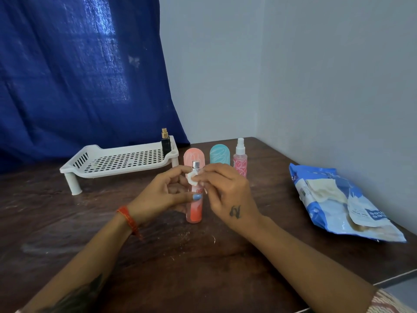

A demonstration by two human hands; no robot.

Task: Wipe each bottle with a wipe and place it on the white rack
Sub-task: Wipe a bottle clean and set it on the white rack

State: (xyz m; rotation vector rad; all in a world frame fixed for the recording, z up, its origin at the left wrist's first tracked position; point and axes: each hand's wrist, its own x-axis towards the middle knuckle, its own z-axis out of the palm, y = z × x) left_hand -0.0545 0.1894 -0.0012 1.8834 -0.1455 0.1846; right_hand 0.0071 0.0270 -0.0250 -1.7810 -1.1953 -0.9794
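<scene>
A: What are the hands doing?

B: The left hand (168,195) has its fingers curled around a coral spray bottle (194,208), holding it upright with its base on or just above the dark wooden table (67,222); I can't tell which. The right hand (225,193) pinches a small white wipe (192,178) between its fingertips and presses it against the bottle's neck, just under the silver sprayer.

A: And beyond the hands?

B: Just behind them stand three more: a pink capped bottle (194,155), a teal capped bottle (219,155) and a pink clear-topped spray bottle (240,159), side by side.

A: The rack?

B: The white rack (117,161) sits past the left hand, farther left, with a dark bottle (165,143) standing at its far right corner.

A: Anything on the other side?

B: Well out from the right hand, near the wall, lies a blue and white wipes packet (338,204). A blue curtain (79,75) hangs behind the rack.
</scene>
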